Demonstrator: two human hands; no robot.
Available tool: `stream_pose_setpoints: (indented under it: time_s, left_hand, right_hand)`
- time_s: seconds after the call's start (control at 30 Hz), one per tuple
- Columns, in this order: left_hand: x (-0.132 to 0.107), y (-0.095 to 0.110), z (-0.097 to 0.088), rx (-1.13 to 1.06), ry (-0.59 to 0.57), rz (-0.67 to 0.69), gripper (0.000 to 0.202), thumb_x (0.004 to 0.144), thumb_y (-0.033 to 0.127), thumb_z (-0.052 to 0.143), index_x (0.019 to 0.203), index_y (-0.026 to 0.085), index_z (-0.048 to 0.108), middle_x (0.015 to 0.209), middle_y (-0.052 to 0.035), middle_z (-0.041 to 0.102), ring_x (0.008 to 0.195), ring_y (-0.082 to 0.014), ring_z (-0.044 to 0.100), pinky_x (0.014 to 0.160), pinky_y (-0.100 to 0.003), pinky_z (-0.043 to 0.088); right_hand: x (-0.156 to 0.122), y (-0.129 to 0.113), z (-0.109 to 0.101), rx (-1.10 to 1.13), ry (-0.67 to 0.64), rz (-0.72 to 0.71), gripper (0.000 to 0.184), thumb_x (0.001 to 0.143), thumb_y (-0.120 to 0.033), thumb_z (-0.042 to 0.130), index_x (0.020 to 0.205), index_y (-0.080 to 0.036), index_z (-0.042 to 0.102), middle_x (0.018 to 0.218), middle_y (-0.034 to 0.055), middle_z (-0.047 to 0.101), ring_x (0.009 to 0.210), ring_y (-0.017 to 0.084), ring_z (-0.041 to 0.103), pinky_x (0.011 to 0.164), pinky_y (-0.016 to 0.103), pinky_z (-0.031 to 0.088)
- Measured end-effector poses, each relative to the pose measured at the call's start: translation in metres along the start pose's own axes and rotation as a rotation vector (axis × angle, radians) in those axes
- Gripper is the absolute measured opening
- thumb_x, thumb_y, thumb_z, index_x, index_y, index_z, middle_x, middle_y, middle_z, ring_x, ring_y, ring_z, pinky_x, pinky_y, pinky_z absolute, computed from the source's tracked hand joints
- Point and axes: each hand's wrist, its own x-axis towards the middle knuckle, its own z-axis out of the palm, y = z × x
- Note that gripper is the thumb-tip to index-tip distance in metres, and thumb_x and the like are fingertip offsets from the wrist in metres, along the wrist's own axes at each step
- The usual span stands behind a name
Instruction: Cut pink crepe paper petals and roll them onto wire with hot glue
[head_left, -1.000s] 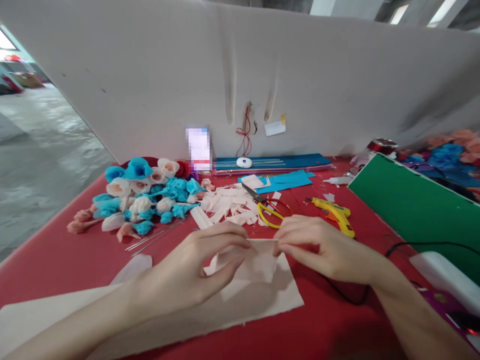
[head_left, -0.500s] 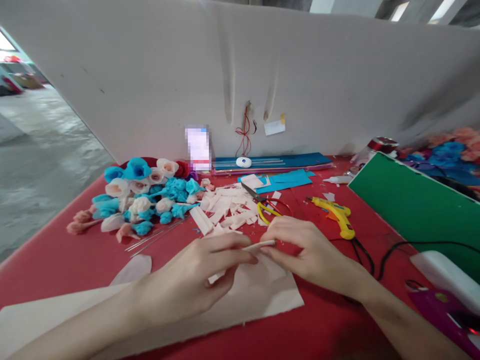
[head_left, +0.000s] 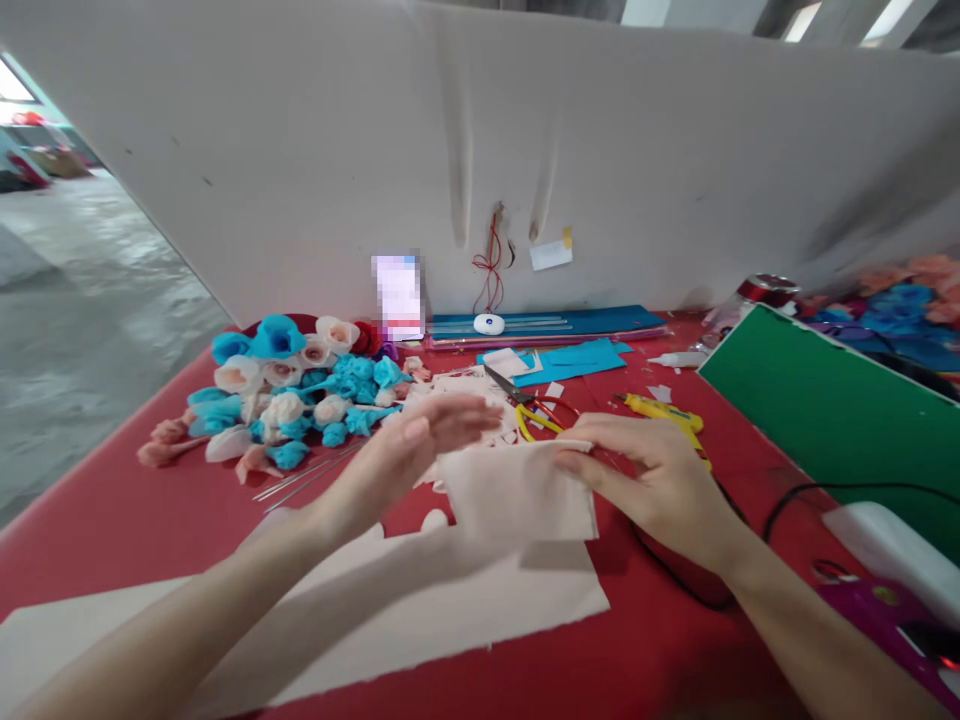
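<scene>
Pale pink crepe paper piece (head_left: 517, 492) held above red table (head_left: 112, 510), right hand (head_left: 660, 480) fingers pinching its top edge; left hand (head_left: 409, 450) open, fingers straight together. White partition wall (head_left: 300, 150) behind, grey concrete floor (head_left: 82, 300) left. No readable writing; sticker blurred.
</scene>
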Motion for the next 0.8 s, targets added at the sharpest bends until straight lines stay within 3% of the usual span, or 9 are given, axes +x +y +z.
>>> stream_pose_setpoints:
  time_s: [0.1,0.17,0.27,0.43,0.63,0.8]
  left_hand:
    - [-0.006,-0.014,0.015,-0.091,-0.023,-0.192,0.047,0.071,0.050,0.059,0.106,0.018,0.062,0.101,-0.0087,0.067,0.096,-0.0269,0.061,0.084,-0.037,0.047]
    - [-0.011,-0.016,0.025,0.027,0.013,-0.354,0.045,0.067,0.042,0.068,0.103,0.017,0.062,0.095,-0.0083,0.069,0.088,-0.0252,0.064,0.077,-0.034,0.051]
    - [-0.014,-0.014,0.035,0.169,0.108,-0.461,0.042,0.064,0.033,0.072,0.101,0.015,0.061,0.095,-0.0082,0.070,0.085,-0.0234,0.065,0.072,-0.030,0.052]
    - [-0.013,-0.013,0.037,0.253,0.101,-0.489,0.030,0.069,0.037,0.067,0.086,0.012,0.066,0.077,-0.0071,0.071,0.072,-0.0224,0.066,0.064,-0.029,0.053]
    - [-0.014,-0.011,0.032,0.130,0.201,-0.392,0.031,0.070,0.034,0.067,0.093,0.013,0.066,0.079,-0.0066,0.071,0.082,-0.0240,0.065,0.072,-0.031,0.054]
    - [-0.012,-0.007,0.029,0.213,0.290,-0.332,0.025,0.068,0.033,0.068,0.086,0.015,0.069,0.090,-0.0058,0.071,0.085,-0.0222,0.064,0.072,-0.028,0.053]
  right_hand:
    - [0.000,0.002,0.008,-0.046,0.052,0.086,0.019,0.084,-0.033,0.053,0.076,-0.020,0.064,0.072,0.0020,0.066,0.068,0.015,0.060,0.056,0.023,0.043]
    - [0.000,0.004,0.012,-0.066,0.089,0.117,0.020,0.083,-0.034,0.053,0.075,-0.019,0.065,0.069,0.0018,0.065,0.067,0.015,0.060,0.053,0.023,0.043]
    - [0.000,0.005,0.015,-0.061,0.123,0.149,0.020,0.082,-0.034,0.054,0.076,-0.018,0.065,0.065,0.0011,0.063,0.062,0.014,0.059,0.050,0.021,0.042]
    - [0.003,0.008,0.014,0.064,0.169,0.206,0.023,0.082,-0.037,0.052,0.072,-0.017,0.060,0.066,0.0012,0.060,0.058,0.011,0.053,0.048,0.020,0.040]
    - [0.004,0.012,0.010,0.279,-0.268,0.214,0.022,0.075,-0.033,0.062,0.090,-0.018,0.057,0.078,0.0020,0.062,0.067,0.013,0.058,0.054,0.021,0.046]
    - [0.003,0.013,0.012,0.361,-0.277,0.219,0.016,0.081,-0.031,0.054,0.085,-0.017,0.060,0.073,0.0020,0.062,0.061,0.012,0.059,0.055,0.021,0.048]
